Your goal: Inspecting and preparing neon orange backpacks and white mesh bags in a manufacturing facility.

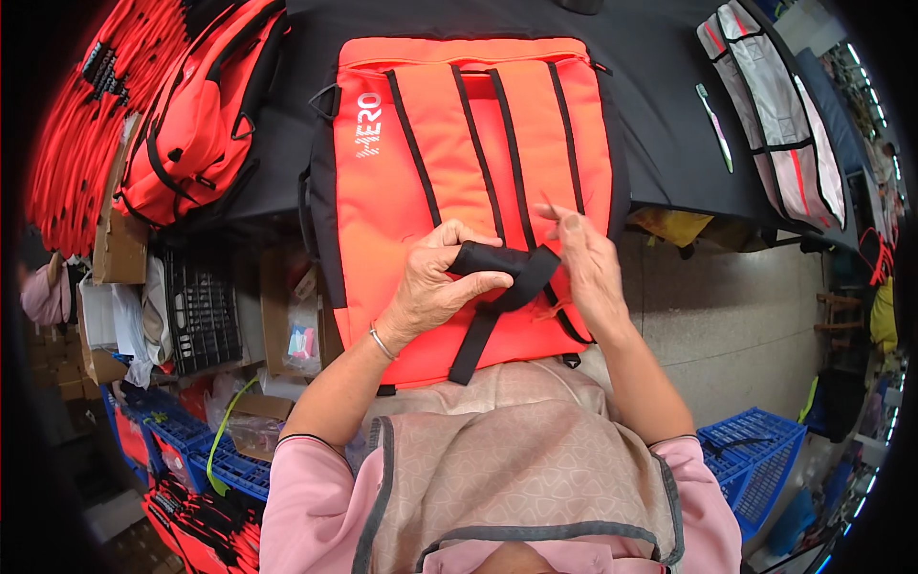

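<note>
A bright orange-red backpack (373, 220) with black sides lies straps-up before me, reaching from the dark table to my lap. Two padded shoulder straps (432, 134) with black edging run down it. My left hand (426, 282), a bangle on its wrist, pinches a folded black webbing strap (512, 273) between thumb and fingers. From that fold a loose tail hangs over the lower part of the bag. My right hand (588, 268) is just right of the webbing, its fingers raised and apart, slightly blurred. Whether it touches the strap is hard to see.
Another orange-red bag (206, 115) and a stack of orange-red pieces (105, 124) are at left. A toothbrush (715, 129) and a grey-white panel with black bands (775, 115) lie on the table (660, 57) at right. Blue crates (755, 464) flank me below.
</note>
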